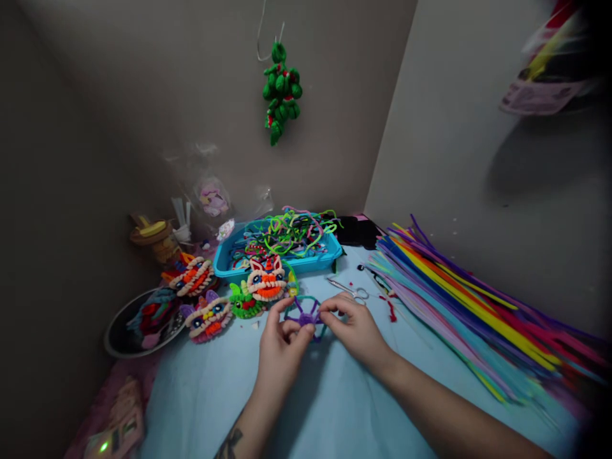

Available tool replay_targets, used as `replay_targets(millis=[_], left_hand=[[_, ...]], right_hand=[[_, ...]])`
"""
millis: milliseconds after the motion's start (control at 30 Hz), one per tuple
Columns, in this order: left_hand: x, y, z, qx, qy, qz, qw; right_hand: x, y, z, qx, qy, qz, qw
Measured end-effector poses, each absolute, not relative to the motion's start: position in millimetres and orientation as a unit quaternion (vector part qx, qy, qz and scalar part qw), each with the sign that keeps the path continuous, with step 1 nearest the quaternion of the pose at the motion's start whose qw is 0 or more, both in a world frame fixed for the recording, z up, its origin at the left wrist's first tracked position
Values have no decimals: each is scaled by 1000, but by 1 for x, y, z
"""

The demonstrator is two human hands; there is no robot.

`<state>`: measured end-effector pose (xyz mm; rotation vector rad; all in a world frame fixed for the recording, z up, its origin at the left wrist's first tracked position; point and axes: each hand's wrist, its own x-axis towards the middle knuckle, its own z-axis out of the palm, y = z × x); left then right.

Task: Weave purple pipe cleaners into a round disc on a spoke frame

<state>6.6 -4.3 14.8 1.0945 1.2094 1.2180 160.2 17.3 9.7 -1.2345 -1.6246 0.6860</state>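
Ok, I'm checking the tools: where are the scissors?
In the head view, right of centre, the scissors lie on the cloth just beyond the right hand, left of the pipe cleaners.

I read this as a small handicraft corner — a hobby nook or a little workshop, I cannot tell which from my end — set where plain grey walls (pixel 335 134) meet. What shows it to me is the pale blue cloth-covered table (pixel 201 395), bearing a long bundle of coloured fuzzy stems (pixel 449 299), a blue tray (pixel 313 260) heaped with tangled stems (pixel 291 234), a pair of scissors (pixel 347 289) and several fuzzy animal faces (pixel 266 280) grouped together. Higher up, above the tray, I also see a green fuzzy ornament (pixel 282 89) hanging.
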Motion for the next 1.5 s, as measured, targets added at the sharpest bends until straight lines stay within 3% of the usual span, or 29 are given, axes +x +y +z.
replay_targets(millis=[600,933,1167,1500], left_hand=[[5,0,13,400,479,538,566],[6,0,14,379,477,544,577],[11,-3,13,405,488,561,532],[7,-2,10,366,494,568,547]], right_hand=[[156,13,4,-473,-714,285,430],[157,8,3,-415,-746,118,508],[152,1,4,-368,-781,145,483],[156,1,7,-382,-755,137,516]])
